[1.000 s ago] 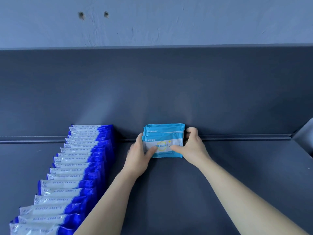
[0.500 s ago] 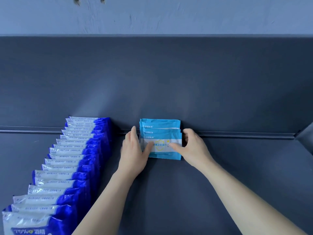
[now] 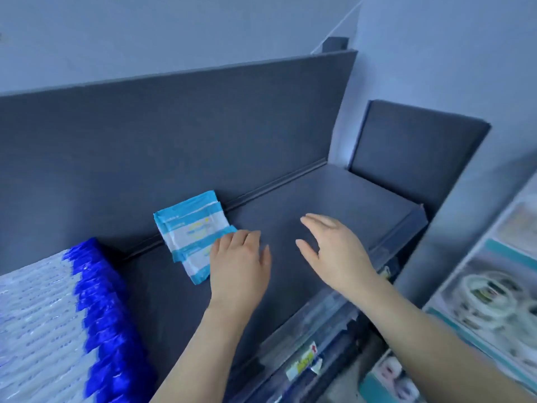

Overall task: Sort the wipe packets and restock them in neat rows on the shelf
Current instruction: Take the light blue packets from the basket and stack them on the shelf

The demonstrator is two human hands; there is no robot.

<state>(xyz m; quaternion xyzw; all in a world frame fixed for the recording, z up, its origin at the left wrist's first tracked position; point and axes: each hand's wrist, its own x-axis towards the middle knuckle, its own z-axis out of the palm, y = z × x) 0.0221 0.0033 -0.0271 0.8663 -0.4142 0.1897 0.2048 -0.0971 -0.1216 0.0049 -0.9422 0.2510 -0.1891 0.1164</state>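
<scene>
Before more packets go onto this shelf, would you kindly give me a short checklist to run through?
1. Right hand free: ok, it is open above the shelf, holding nothing.
2. Left hand off the light-blue packets: cannot tell, its fingertips overlap their near edge.
3. Light-blue packets squared up: not ok, they lie fanned with staggered edges.
4. Light-blue packets back at the rear rail: ok, the far corner reaches it.
5. Dark-blue row tidy: ok, one overlapping line, though blurred.
6. Room to the right of the packets: ok, bare shelf there.
</scene>
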